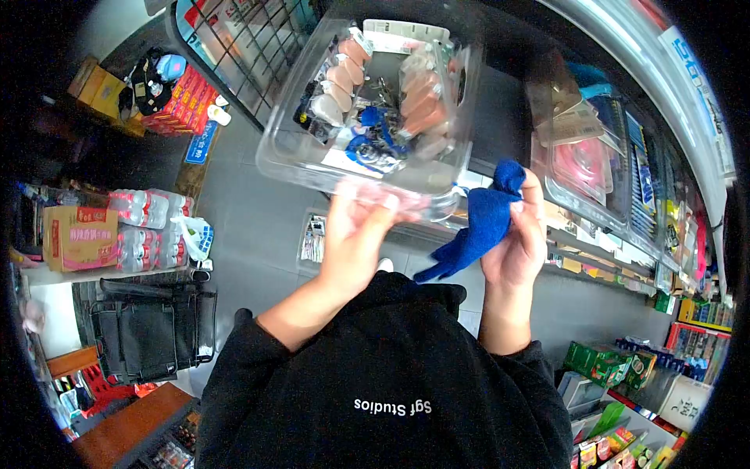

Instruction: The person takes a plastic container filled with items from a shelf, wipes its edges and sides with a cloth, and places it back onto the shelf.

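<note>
A clear plastic bin (273, 168), tilted towards me, holds peach-coloured rounded packaged items (344, 74) along its left side and more on its right. Between them lie blue and dark small pieces (373, 129), and a white printed label (406, 35) is at the far end. My left hand (355, 238) is closed on the bin's near edge, thumb on top; something pinkish shows blurred beside the thumb. To the right, my right hand (519, 234) grips a piece of soft blue cloth (486, 215), which hangs down to the left with narrow ends. Part of its fingers is hidden behind the cloth.
On the right, a shelf carries more clear bins (586, 176) with packaged goods. A black wire rack (242, 47) stands at upper left. Bottled drink packs (144, 227), a cardboard box (78, 238) and a folded black chair (152, 332) are at left. Grey floor (242, 219) lies below.
</note>
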`<state>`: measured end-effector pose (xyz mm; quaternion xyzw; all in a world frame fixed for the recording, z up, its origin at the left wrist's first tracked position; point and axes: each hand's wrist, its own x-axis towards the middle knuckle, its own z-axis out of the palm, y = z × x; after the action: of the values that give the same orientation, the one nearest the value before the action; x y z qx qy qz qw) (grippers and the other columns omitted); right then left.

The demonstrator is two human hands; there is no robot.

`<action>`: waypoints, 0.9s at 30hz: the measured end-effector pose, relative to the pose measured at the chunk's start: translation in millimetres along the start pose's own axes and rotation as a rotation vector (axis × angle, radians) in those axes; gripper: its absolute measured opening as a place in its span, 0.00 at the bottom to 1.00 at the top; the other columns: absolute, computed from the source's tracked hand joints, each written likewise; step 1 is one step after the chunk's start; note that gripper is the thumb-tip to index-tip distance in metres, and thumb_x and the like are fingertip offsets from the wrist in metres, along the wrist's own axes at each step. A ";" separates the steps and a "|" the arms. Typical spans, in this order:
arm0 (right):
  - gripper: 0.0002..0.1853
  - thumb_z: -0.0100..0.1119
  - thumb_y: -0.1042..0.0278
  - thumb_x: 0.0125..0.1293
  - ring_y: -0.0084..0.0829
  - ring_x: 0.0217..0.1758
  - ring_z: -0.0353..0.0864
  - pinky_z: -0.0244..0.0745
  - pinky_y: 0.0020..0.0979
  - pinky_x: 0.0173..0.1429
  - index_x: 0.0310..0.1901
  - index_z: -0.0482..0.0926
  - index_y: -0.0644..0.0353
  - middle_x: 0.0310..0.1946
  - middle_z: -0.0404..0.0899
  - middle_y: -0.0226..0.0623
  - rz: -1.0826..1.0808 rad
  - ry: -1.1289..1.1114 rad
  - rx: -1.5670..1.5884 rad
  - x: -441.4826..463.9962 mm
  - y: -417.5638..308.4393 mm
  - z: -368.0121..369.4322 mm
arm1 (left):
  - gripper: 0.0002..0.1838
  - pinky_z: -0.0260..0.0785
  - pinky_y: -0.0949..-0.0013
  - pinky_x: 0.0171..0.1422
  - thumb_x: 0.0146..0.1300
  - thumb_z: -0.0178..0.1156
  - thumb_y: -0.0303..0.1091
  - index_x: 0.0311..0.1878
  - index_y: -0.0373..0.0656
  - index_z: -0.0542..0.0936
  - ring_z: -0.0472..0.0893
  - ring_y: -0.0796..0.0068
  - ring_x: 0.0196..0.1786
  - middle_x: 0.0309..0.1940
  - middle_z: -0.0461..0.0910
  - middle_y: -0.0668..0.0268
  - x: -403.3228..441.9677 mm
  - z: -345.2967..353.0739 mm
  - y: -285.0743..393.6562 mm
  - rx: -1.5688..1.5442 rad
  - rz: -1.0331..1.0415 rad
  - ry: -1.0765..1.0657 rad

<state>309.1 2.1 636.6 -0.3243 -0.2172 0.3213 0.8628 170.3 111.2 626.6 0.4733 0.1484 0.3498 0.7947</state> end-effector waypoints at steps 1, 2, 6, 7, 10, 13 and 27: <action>0.17 0.53 0.74 0.56 0.29 0.44 0.76 0.72 0.31 0.52 0.49 0.66 0.65 0.43 0.75 0.43 -0.031 -0.016 0.013 -2.1 -3.2 0.2 | 0.08 0.69 0.59 0.52 0.64 0.48 0.26 0.44 0.41 0.63 0.76 0.56 0.51 0.44 0.75 0.51 1.3 4.8 -3.8 0.033 -0.030 -0.033; 0.14 0.54 0.75 0.56 0.27 0.41 0.75 0.72 0.29 0.50 0.44 0.66 0.64 0.39 0.75 0.40 -0.034 0.077 -0.019 -5.7 -7.5 4.2 | 0.10 0.69 0.59 0.53 0.63 0.47 0.24 0.47 0.40 0.62 0.74 0.57 0.53 0.48 0.73 0.51 2.1 8.3 -10.2 0.061 -0.017 -0.096; 0.10 0.56 0.76 0.55 0.20 0.33 0.70 0.69 0.22 0.42 0.36 0.66 0.60 0.31 0.72 0.33 -0.076 0.118 -0.087 -16.8 -14.1 -1.0 | 0.22 0.64 0.64 0.57 0.61 0.50 0.22 0.58 0.40 0.60 0.69 0.63 0.59 0.58 0.66 0.55 4.1 14.7 -22.8 0.128 -0.100 -0.292; 0.10 0.56 0.76 0.55 0.20 0.33 0.70 0.69 0.22 0.42 0.36 0.66 0.60 0.31 0.72 0.33 -0.076 0.119 -0.088 -20.0 -13.2 -4.7 | 0.24 0.63 0.65 0.58 0.60 0.51 0.22 0.60 0.40 0.59 0.68 0.64 0.59 0.59 0.65 0.56 4.7 14.5 -24.8 0.215 -0.127 -0.359; 0.10 0.58 0.80 0.55 0.17 0.32 0.70 0.67 0.20 0.39 0.34 0.67 0.59 0.29 0.72 0.30 -0.064 0.128 -0.221 -29.0 -6.7 -12.2 | 0.29 0.60 0.65 0.60 0.57 0.56 0.24 0.62 0.41 0.59 0.67 0.65 0.60 0.60 0.64 0.57 6.6 7.0 -25.6 0.281 -0.124 -0.429; 0.11 0.60 0.82 0.54 0.19 0.32 0.72 0.68 0.20 0.40 0.33 0.67 0.59 0.31 0.75 0.32 -0.032 0.158 -0.247 -38.6 3.9 -10.9 | 0.32 0.57 0.63 0.64 0.55 0.61 0.28 0.61 0.38 0.59 0.66 0.68 0.61 0.58 0.65 0.59 2.0 2.9 -20.4 0.335 -0.176 -0.498; 0.26 0.62 0.85 0.50 0.21 0.40 0.75 0.69 0.21 0.45 0.50 0.64 0.63 0.37 0.74 0.34 0.227 -0.150 -0.626 -40.7 14.3 -7.2 | 0.07 0.64 0.75 0.43 0.61 0.58 0.31 0.35 0.38 0.71 0.70 0.85 0.38 0.31 0.72 0.72 -25.5 -36.4 -9.5 0.445 -0.147 -0.303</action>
<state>278.9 -21.0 614.9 -0.5711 -0.3306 0.3559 0.6617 135.4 114.1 597.5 0.6710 0.1349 0.1753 0.7077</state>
